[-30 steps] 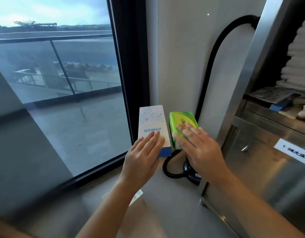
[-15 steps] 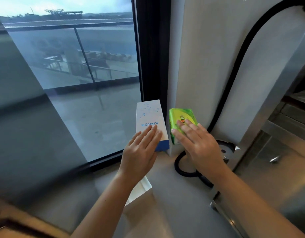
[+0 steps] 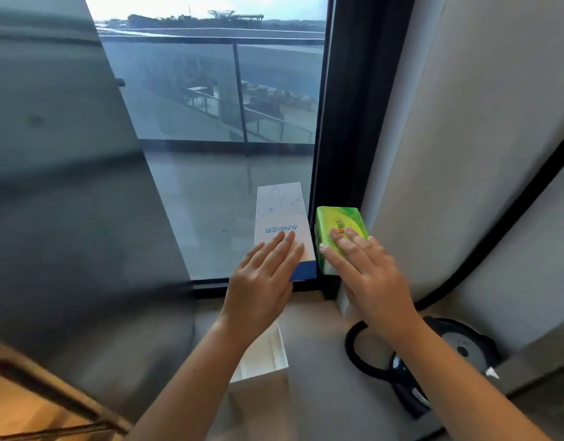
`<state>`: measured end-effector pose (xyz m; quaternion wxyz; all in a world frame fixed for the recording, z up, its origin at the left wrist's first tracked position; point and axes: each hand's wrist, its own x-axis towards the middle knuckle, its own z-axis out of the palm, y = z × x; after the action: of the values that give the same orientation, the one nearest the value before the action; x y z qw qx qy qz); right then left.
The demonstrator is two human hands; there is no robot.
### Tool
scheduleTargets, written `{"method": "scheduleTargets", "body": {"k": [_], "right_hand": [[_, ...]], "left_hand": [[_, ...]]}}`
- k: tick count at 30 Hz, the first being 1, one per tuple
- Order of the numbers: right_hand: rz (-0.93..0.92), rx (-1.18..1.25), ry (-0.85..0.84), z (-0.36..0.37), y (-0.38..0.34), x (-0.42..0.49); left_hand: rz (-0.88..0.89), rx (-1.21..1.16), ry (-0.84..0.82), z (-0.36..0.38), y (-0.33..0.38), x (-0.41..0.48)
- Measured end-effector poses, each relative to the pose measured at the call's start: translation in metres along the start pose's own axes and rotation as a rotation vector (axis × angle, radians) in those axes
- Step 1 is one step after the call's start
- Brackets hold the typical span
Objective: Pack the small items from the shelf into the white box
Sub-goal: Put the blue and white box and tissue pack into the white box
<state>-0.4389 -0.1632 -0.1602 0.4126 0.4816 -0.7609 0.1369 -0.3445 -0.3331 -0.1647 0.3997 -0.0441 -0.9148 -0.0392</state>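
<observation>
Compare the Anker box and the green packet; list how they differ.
The Anker box is white with blue lettering and a blue end; the green packet is bright green with a small printed logo. The Anker box is long and narrow; the green packet is shorter and blockier. The left hand holds the Anker box, the right hand the green packet. Shared: both are rectangular and side by side, with fingers laid across their near ends.

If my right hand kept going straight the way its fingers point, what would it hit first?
Probably the dark window frame: the right hand points up and slightly left, with the green packet it grips leading. Depth is unclear.
</observation>
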Motion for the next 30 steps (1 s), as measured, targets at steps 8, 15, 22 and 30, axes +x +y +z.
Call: {"method": "scheduleTargets", "body": {"k": [8, 15, 22, 30], "right_hand": [[-0.046, 0.069, 0.034, 0.044, -0.005, 0.034], [-0.029, 0.073, 0.064, 0.084, -0.025, 0.071], [-0.011, 0.047, 0.045, 0.118, -0.025, 0.096], [-0.04, 0.122, 0.017, 0.153, -0.007, 0.113]], "left_hand": [[-0.057, 0.065, -0.032, 0.007, -0.044, 0.007], [-0.022, 0.039, -0.035, 0.014, -0.103, 0.015], [-0.014, 0.03, -0.036, 0.027, -0.149, 0.026], [-0.04, 0.055, -0.046, 0.046, -0.166, 0.039]]}}
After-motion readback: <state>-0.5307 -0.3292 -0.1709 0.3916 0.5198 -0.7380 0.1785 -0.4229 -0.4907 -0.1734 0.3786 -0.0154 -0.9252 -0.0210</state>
